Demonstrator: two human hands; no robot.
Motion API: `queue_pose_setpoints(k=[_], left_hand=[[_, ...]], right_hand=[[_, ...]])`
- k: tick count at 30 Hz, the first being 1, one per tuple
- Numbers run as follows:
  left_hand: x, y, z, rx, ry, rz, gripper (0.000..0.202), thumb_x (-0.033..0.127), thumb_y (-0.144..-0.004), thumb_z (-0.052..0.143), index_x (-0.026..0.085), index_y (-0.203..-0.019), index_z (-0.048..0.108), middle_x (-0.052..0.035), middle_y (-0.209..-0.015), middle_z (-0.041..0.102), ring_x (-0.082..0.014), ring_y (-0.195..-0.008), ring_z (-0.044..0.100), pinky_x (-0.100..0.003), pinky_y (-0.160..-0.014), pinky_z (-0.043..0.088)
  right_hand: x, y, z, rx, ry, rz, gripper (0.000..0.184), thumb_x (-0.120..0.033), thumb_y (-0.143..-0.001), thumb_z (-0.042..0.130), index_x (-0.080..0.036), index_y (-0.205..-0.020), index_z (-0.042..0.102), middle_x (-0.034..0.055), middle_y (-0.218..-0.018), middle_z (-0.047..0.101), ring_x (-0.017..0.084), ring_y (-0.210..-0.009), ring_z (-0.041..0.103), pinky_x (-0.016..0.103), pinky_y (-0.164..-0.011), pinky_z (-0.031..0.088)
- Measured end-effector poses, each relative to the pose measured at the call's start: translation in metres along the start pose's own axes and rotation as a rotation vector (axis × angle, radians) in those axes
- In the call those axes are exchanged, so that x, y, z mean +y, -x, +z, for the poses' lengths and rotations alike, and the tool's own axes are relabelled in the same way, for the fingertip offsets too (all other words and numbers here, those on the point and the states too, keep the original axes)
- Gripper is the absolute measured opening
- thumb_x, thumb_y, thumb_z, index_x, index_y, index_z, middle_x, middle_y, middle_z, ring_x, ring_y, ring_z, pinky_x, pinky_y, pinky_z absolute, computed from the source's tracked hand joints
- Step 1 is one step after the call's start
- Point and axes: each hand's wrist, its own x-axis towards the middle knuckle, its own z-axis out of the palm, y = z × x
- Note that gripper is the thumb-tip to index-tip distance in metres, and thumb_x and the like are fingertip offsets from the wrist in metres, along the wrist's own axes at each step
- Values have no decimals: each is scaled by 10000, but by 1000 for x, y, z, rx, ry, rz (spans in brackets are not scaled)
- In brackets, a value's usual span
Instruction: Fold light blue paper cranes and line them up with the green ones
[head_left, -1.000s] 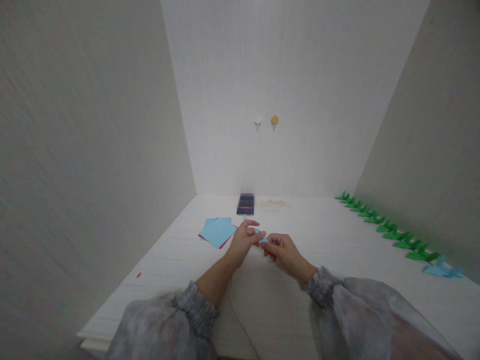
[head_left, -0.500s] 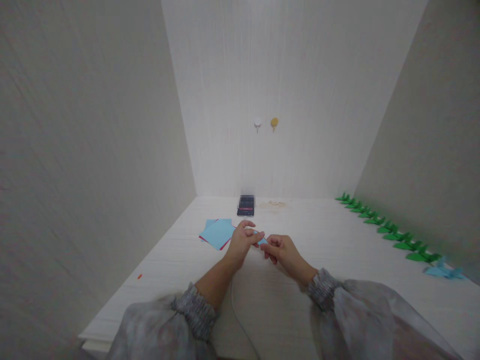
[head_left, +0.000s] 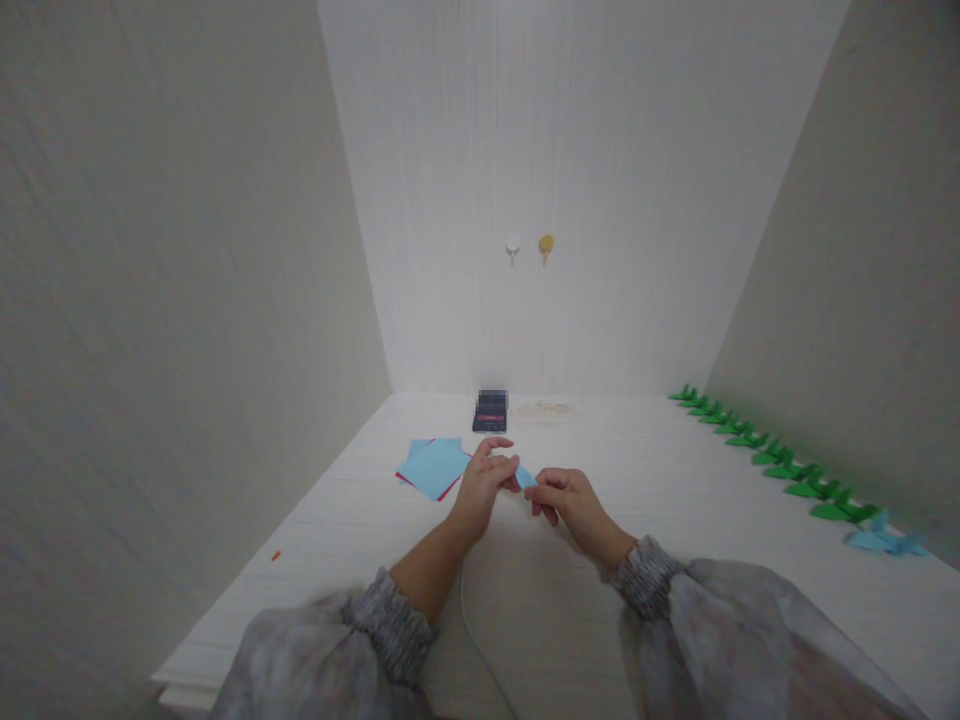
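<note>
Between my two hands, above the white table, is a small folded piece of light-blue paper (head_left: pixel 526 478). My left hand (head_left: pixel 486 482) pinches its left end between thumb and fingers. At its right end, the fingertips of my right hand (head_left: pixel 562 494) close on the paper. Parts of the folded paper are hidden behind my fingers. Just left of my left hand lie sheets of light-blue paper (head_left: pixel 435 468), with red edges showing from under the top sheet.
A phone (head_left: pixel 490 412) stands near the back wall; a white cable (head_left: pixel 474 635) runs toward me. Along the right wall sits a row of green folded-paper figures (head_left: pixel 776 460), ending in a blue folded-paper figure (head_left: pixel 885 538). An orange scrap (head_left: pixel 276 555) lies at left. Two hooks (head_left: pixel 546 246) hang on the wall.
My left thumb has drawn back a little to the left, so more of the blue paper shows between my hands. Both hands keep hold of it.
</note>
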Motion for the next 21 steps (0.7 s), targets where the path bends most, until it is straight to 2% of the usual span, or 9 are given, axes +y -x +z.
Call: queue_pose_setpoints(k=[4, 7, 9, 12, 14, 17, 21], left_hand=[[-1, -4, -3, 35, 55, 1, 395, 370, -637, 565, 171, -940, 407, 40, -536, 534, -83, -476, 494, -213, -514, 381], [-1, -6, -3, 95, 64, -12, 382, 406, -650, 538, 168, -915, 399, 5, -634, 569, -89, -536, 518, -220, -522, 401], [-2, -5, 0, 56, 31, -40, 359, 413, -645, 542, 154, -863, 422, -12, -673, 570, -84, -544, 509, -216, -512, 402], [-3, -2, 6, -81, -60, -111, 336, 369, -597, 607, 130, -789, 469, -17, -675, 556, -78, -546, 498, -212, -513, 400], [-4, 0, 9, -101, -110, -96, 334, 340, -567, 640, 124, -772, 489, -6, -644, 543, -80, -552, 496, -207, -521, 397], [-5, -1, 10, -77, -147, -31, 325, 312, -544, 663, 124, -757, 506, 1, -622, 539, -78, -556, 491, -200, -535, 391], [-5, -4, 9, -33, -153, -11, 319, 286, -519, 683, 124, -739, 519, -4, -617, 554, -89, -577, 511, -210, -570, 398]], right_hand=[[0, -1, 0, 10, -16, -8, 195, -255, -634, 527, -158, -466, 510, -33, -412, 491, 55, -340, 340, 192, -366, 259], [2, -3, -2, 85, 67, -49, 220, -296, -661, 514, -161, -487, 507, -40, -389, 460, 63, -343, 352, 196, -382, 277], [4, -5, -4, 164, 186, -80, 240, -328, -674, 505, -164, -499, 501, -46, -368, 425, 69, -345, 357, 197, -383, 274], [6, -6, -7, 275, 432, -177, 244, -337, -683, 499, -168, -507, 495, -38, -391, 416, 79, -377, 366, 200, -395, 264], [7, -6, -9, 313, 603, -263, 230, -324, -687, 498, -170, -515, 501, -24, -433, 446, 87, -415, 381, 206, -423, 267], [7, -5, -10, 292, 799, -337, 185, -302, -704, 482, -174, -578, 528, -2, -511, 503, 102, -474, 426, 213, -469, 286], [4, -4, -10, 245, 905, -384, 147, -271, -726, 456, -182, -639, 534, 15, -587, 532, 115, -529, 457, 222, -508, 305]])
